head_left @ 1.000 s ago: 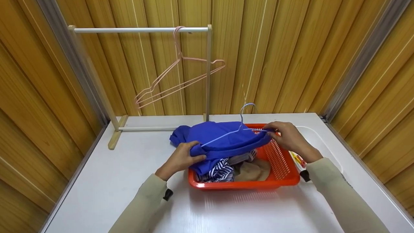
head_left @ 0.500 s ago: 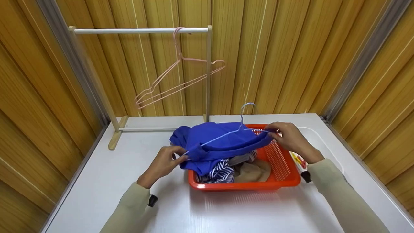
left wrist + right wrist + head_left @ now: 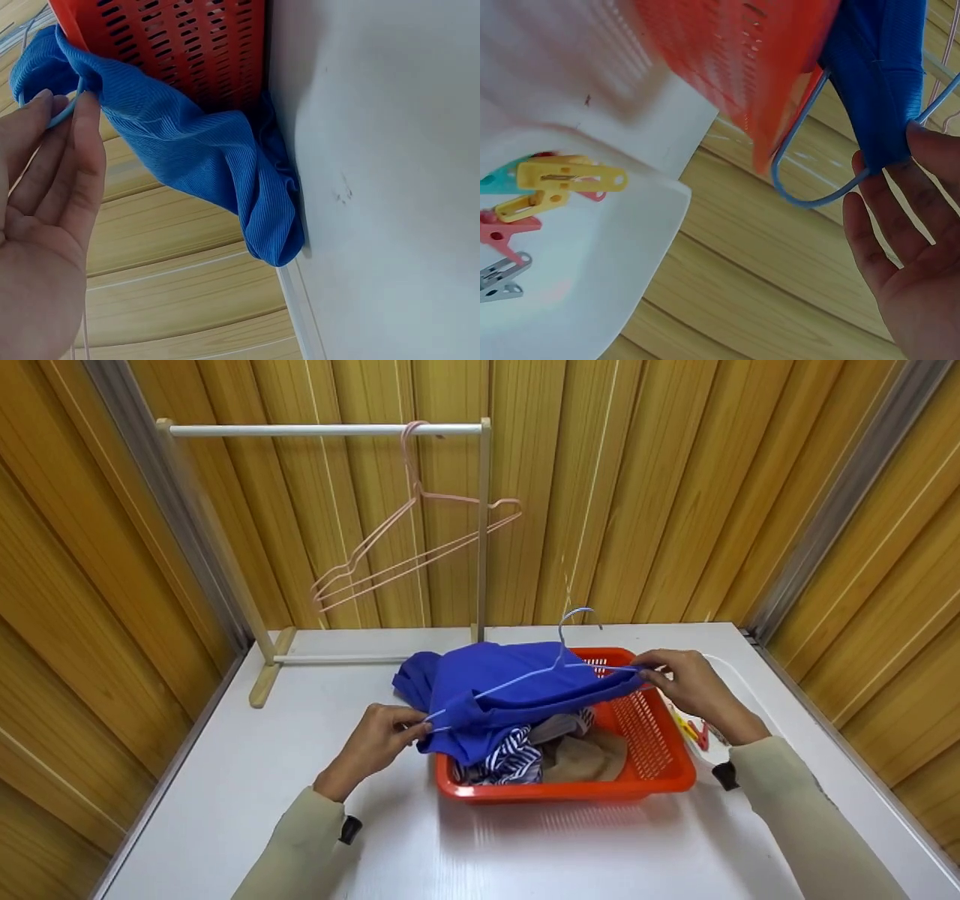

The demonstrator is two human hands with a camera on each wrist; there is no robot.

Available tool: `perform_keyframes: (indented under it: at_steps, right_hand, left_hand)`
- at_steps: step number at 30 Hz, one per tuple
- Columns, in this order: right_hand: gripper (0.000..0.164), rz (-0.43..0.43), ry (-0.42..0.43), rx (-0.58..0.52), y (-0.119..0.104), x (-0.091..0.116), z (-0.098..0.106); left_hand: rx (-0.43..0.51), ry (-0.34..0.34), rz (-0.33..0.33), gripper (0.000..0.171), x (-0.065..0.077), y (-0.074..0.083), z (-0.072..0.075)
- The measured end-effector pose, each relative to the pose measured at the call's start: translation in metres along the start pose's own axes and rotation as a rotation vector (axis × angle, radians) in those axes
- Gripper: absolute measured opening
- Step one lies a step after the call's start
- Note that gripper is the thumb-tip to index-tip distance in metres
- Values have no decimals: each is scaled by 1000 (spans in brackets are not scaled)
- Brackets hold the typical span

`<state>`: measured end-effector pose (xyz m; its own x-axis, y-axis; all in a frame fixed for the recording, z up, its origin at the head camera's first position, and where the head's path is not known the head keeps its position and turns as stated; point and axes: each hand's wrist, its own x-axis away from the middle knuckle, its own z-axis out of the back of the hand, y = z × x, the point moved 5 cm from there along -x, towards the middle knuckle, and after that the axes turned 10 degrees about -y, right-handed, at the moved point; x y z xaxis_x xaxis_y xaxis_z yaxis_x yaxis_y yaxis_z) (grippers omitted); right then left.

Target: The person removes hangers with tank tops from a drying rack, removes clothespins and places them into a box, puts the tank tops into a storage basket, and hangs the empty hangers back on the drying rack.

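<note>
A blue garment (image 3: 517, 667) lies bunched over the left part of a red basket (image 3: 566, 791), one end hanging past the basket's side. Its near edge is stretched along a light-blue wire clothes hanger (image 3: 517, 682), whose hook points up. My left hand (image 3: 375, 746) pinches the hanger's left end between thumb and fingers, just outside the cloth. In the left wrist view, the left hand (image 3: 52, 172) holds the wire's bend. On the other side, my right hand (image 3: 694, 686) pinches the garment's edge; in the right wrist view the hanger's rounded end (image 3: 802, 202) sticks out past the cloth.
Striped cloth (image 3: 514, 757) and brown cloth (image 3: 589, 754) lie in the basket. Pink hangers (image 3: 367, 547) hang from a rack rail (image 3: 300, 430) at the back left. Right of the basket, a white tray (image 3: 630, 285) holds several clothespins (image 3: 555, 176).
My left hand has slid left off the cloth to the hanger's end. My right hand has moved slightly right, pulling the garment's edge and shifting the hanger a little.
</note>
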<state>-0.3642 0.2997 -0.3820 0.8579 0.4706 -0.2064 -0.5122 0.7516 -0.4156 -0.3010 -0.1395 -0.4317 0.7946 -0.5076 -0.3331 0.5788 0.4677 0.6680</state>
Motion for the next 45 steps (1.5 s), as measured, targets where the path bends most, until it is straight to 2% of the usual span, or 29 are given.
perform_keyframes:
  at_steps: [5,9,13,15,19,24,28,35,45]
  right_hand:
    - [18,-20,16,15,12,5,2]
    - [16,-56,22,-1,22,7,4]
    - [18,-107,12,-39,31,10,4]
    - [19,-136,7,-51,36,12,4]
    - [19,-193,4,-53,46,16,2]
    - [18,-217,15,-52,54,19,-3]
    - [19,-215,8,-44,56,17,-8]
    - [25,-230,-30,-92,51,13,-17]
    - [23,-273,49,-169,42,12,-7]
  left_hand:
    - [43,10,-7,11,1,-2,-1]
    - [90,19,20,11,3,-7,-2]
    - [91,29,50,10,5,-7,-4]
    - [82,32,55,10,5,-4,-3]
    - [87,30,52,10,7,13,0]
    - [113,30,37,10,10,29,5]
    - [124,44,21,10,10,29,4]
    - [134,67,11,9,10,24,2]
    - [119,58,47,8,12,30,-1]
